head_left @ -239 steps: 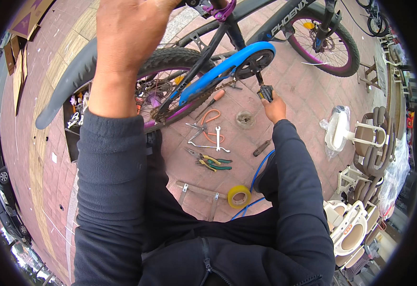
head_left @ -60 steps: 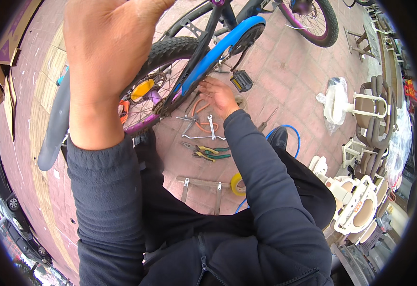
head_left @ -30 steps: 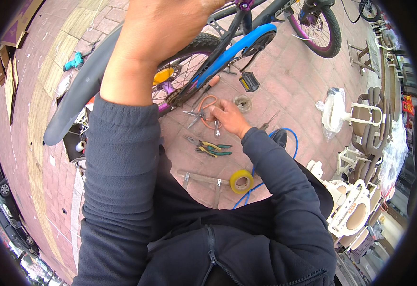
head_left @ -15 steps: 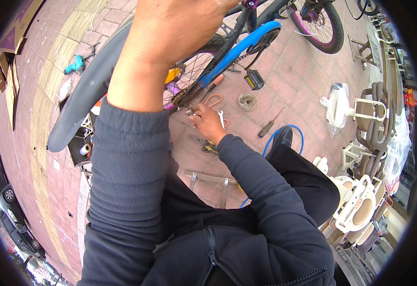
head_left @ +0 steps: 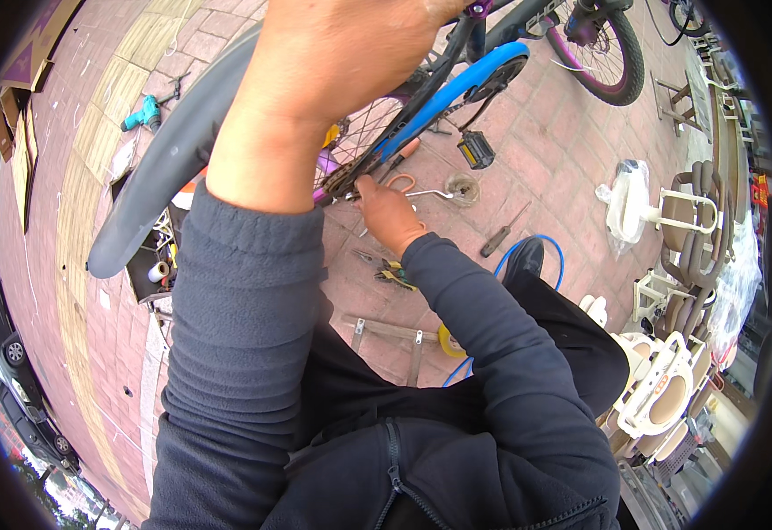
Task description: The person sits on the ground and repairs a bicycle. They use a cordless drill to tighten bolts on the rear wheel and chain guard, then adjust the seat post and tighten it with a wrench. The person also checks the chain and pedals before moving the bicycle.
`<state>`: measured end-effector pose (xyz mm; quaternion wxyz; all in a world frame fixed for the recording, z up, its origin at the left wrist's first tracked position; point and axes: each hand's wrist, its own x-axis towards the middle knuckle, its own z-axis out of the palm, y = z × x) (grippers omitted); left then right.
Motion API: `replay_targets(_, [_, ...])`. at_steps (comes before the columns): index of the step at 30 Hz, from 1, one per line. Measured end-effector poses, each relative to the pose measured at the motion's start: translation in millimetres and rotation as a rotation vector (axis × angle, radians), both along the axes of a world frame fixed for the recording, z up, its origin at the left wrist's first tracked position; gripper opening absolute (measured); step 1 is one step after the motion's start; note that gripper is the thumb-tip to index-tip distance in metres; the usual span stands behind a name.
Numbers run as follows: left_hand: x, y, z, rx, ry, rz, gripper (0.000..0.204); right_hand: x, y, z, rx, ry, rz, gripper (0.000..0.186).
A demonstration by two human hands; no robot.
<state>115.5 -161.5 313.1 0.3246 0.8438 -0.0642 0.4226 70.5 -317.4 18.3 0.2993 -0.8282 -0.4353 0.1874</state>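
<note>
A bicycle with a blue chain guard (head_left: 443, 97) stands in front of me, its rear wheel (head_left: 364, 132) partly hidden behind my left arm. My left hand (head_left: 342, 57) is raised across the upper middle, beside the bike's dark frame. Its fingers run past the top edge, so its grip does not show. Lower down, my right hand (head_left: 386, 212) is closed at the rear wheel's hub. A silver wrench (head_left: 430, 193) sticks out of it to the right. The long dark grey mudguard (head_left: 152, 181) extends left from behind my left forearm.
Pliers (head_left: 392, 269), a screwdriver (head_left: 495, 240), a clear coil (head_left: 462, 188) and yellow tape (head_left: 450, 341) lie on the paving. A teal drill (head_left: 144, 115) and an open toolbox (head_left: 146, 276) are at left. White child seats (head_left: 664, 386) are piled at right. The bike's pedal (head_left: 475, 150) juts out.
My right hand has shifted slightly up at the hub and turned. The wrench's shaft now points right instead of down. The bike appears slightly further right in view.
</note>
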Motion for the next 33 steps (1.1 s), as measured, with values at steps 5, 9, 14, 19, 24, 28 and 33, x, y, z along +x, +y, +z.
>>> replay_targets(5, [-3, -8, -2, -0.001, -0.024, 0.026, 0.062, 4, 0, -6, 0.160, -0.017, -0.044, 0.025])
replay_targets(9, [-1, -9, -2, -0.029, 0.005, 0.049, 0.063, 15, -6, -8, 0.202, -0.125, -0.026, 0.026])
replay_targets(14, [0, -5, -1, 0.004, 0.045, 0.086, 0.064, 22, -18, -13, 0.150, -0.251, -0.004, 0.029])
replay_targets(19, [8, 2, -1, -0.001, 0.082, 0.123, 0.062, 29, -30, -16, 0.159, -0.353, -0.055, 0.028])
replay_targets(24, [3, -2, -8, 0.066, -0.003, 0.046, 0.060, 47, -36, -29, 0.148, -0.336, 0.070, 0.026])
replay_targets(28, [13, 3, -13, 0.063, 0.002, 0.101, 0.056, 23, -37, -67, -0.043, 0.063, 0.011, 0.036])
replay_targets(33, [20, -2, -19, 0.062, -0.086, 0.101, 0.052, -70, 13, -100, -0.034, 0.763, -0.301, 0.037])
